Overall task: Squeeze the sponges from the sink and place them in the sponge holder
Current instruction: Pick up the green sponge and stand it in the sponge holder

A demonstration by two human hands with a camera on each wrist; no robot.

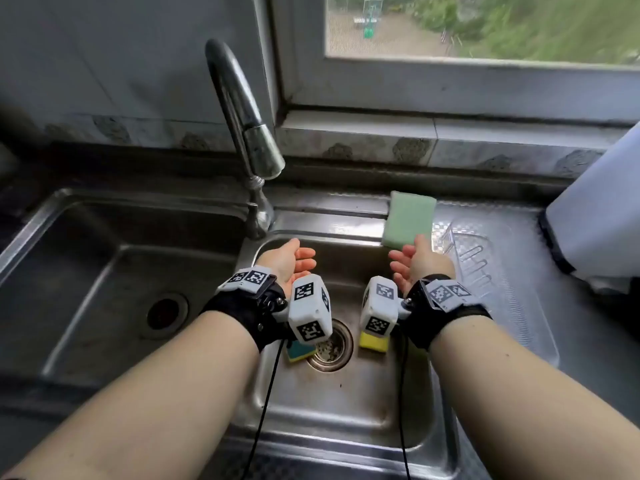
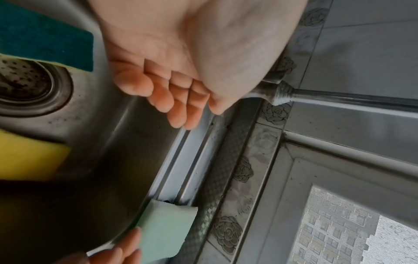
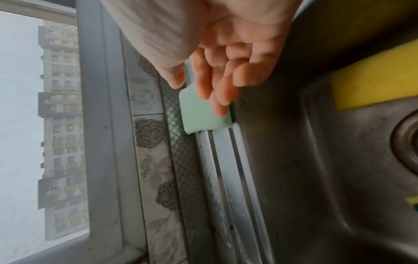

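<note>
Right hand: we see the right hand (image 1: 417, 260) over the back right part of the small sink bowl (image 1: 346, 403). Its thumb and fingers (image 3: 217, 92) pinch the near end of a pale green sponge (image 1: 408, 219).

Left hand: the left hand (image 1: 289, 259) is over the back left part of the same bowl. Its palm faces inward, its fingers (image 2: 176, 100) are loose and a bit bent, and it holds nothing.

Green sponge: it is lifted above the back rim of the bowl, close to the back right corner. Its far end points at the wall.

Yellow sponge: a yellow sponge (image 1: 373, 341) lies on the bottom of the bowl, just right of the drain (image 1: 331, 344). The right wrist camera box hides part of it.

Teal sponge: a sponge with a teal top and yellow under it (image 1: 299, 351) lies on the bottom of the bowl, just left of the drain. We see only a part of it under the left wrist.

Sponge holder: a clear holder with wire bars (image 1: 474, 261) sits on the draining board, just right of the bowl.

Tap: the tap (image 1: 242, 126) stands at the back rim, between the small bowl and the big bowl (image 1: 104, 271) on the left.

White thing: a white thing (image 1: 602, 216) is at the far right edge of the draining board. We cannot tell what it is.
</note>
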